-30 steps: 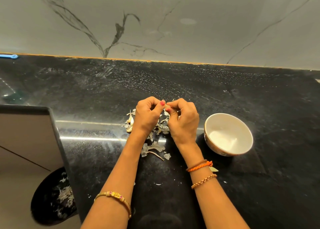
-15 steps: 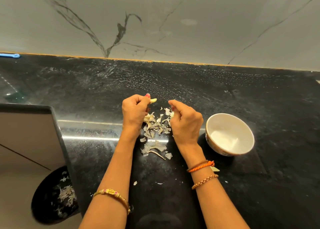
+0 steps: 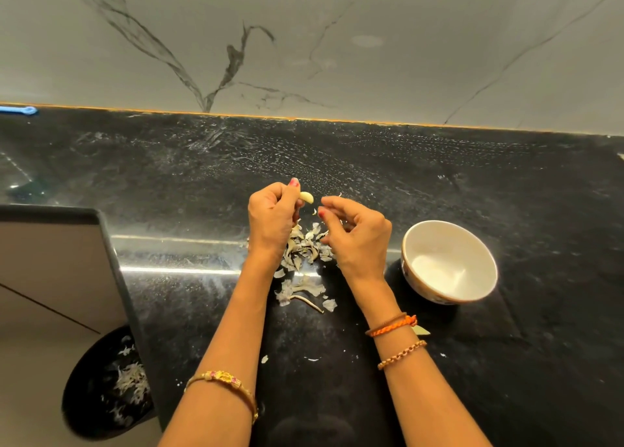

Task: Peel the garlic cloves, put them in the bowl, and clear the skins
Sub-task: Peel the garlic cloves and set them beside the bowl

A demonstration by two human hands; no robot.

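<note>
Right, head view only: your left hand (image 3: 271, 220) is raised above the black worktop (image 3: 506, 183), fingers curled, thumb and fingertips pinching a pale peeled garlic clove (image 3: 306, 197) that sticks out to the right of the hand. Your right hand (image 3: 358, 235) sits just beside it, apart from the clove, fingers loosely curled w/ fingertips bunched near the thumb; can't tell whether it's pinching a scrap of skin or nothing, too small to read. Below and between both hands lies the pile of garlic skins (image 3: 304, 247) on the worktop, w/ a second smaller clump incl. a thin stem piece (image 3: 300, 293) nearer to you, plus a few stray flakes (image 3: 265, 358) further toward you. The white bowl (image 3: 449, 227) stands on the worktop to the right of your right hand, near but not touching; inside looks white, no clove clearly visible in it. Left wrist has a gold bangle (image 3: 223, 379); right wrist has an orange thread band (image 3: 391, 326) and a beaded bracelet (image 3: 401, 355). At lower left, past the worktop's edge, a dark round bin (image 3: 84, 396) sits on the floor w/ pale skins in it. A grey marble-look wall (image 3: 337, 41) backs the worktop, and a blue item (image 3: 18, 110) lies at the far left along that back edge.
</note>
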